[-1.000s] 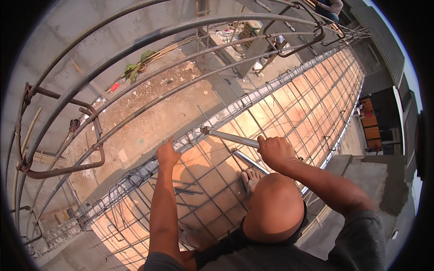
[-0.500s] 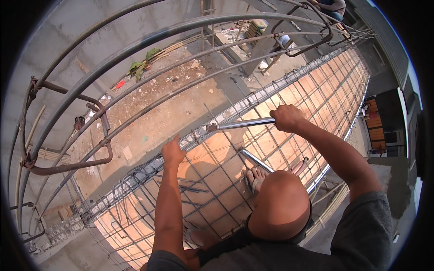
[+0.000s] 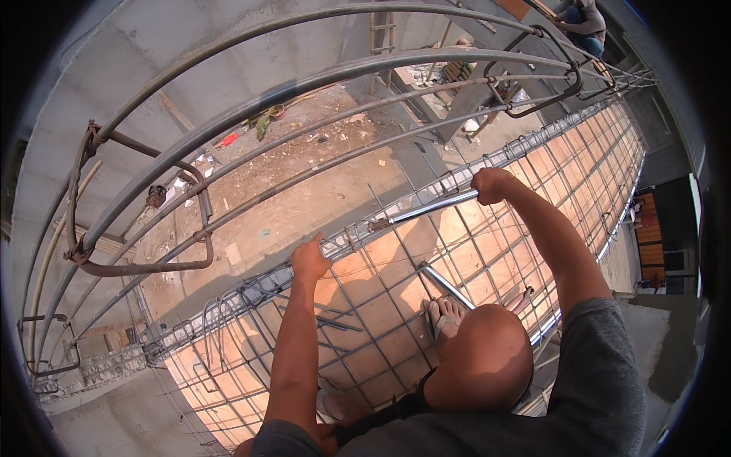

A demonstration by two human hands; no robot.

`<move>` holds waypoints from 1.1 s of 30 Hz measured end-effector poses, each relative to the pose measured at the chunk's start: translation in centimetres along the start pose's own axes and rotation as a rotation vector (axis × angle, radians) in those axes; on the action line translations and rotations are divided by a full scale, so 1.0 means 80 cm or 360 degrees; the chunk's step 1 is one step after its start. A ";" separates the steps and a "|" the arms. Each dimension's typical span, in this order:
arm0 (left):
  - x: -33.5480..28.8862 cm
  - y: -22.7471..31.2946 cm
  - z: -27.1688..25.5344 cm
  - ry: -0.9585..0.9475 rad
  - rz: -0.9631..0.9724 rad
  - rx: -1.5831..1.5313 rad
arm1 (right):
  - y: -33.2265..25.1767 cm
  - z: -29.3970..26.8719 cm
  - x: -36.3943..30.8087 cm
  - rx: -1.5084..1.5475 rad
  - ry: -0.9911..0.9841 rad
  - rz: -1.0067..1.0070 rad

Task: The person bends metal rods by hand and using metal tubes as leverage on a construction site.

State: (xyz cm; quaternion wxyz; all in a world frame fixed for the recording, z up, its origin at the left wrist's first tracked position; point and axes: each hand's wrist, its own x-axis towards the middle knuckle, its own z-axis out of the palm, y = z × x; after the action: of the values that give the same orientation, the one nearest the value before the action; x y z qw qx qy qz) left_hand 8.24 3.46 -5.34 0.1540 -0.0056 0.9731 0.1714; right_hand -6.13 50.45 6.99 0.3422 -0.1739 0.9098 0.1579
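Observation:
My right hand [image 3: 492, 186] is wrapped around the end of a shiny metal pipe [image 3: 434, 206]. The pipe's rusty far end [image 3: 378, 225] sits at the reinforcing bars of a cage along the slab edge [image 3: 335, 242]. My left hand [image 3: 311, 259] rests at the same edge, to the left of the pipe, with its fingers curled over a bar; the fingertips are hidden. Below the pipe, a second shiny tube [image 3: 448, 285] slants toward my sandalled foot [image 3: 444, 316]. Its near end disappears behind my bent knee [image 3: 487, 343].
A steel bar mesh [image 3: 381, 305] covers plywood boards underfoot. Loose cut bars [image 3: 335, 321] lie left of centre. Long bars with square stirrups [image 3: 205, 217] arch across the far side. Beyond the edge is a lower floor with rubble [image 3: 304, 160]. Another person [image 3: 586, 27] is at far right.
My right hand has swung the pipe's held end farther away, toward the slab edge. My left hand keeps its place on the edge. The whole view has shifted slightly.

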 end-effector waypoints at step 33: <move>0.017 -0.003 0.014 -0.0296 -0.0151 0.0103 | -0.192 0.065 -0.079 0.1401 0.0564 0.0025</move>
State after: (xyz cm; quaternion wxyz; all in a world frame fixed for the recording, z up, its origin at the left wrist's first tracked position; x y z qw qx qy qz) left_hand 7.31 3.65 -6.80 0.2516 -0.0309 0.9583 0.1321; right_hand 7.76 40.18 4.97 0.2216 -0.0298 0.9359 -0.2722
